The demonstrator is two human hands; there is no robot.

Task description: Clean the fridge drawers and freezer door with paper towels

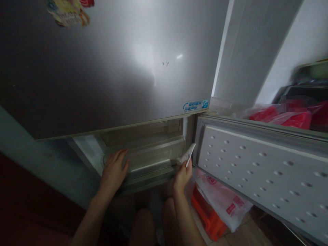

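Observation:
My right hand [183,176] is closed on a folded white sheet [189,153]; whether it is cloth or paper I cannot tell. It is near the right side of a pale drawer [153,155] inside the lower compartment of a refrigerator. My left hand [112,174] is at the drawer's left end, fingers apart and holding nothing. Whether its fingertips touch the drawer front is unclear. To the right, the lower door [251,167] is swung wide, showing its dimpled grey inner panel. The upper door [123,68], smooth and silver, is closed above both hands.
Below the swung door, a white plastic bag [222,194] with red print lies over an orange crate [208,218] on the tiled floor. Red plastic bags [287,114] lie behind the door at right. My knees [143,225] are just below the compartment.

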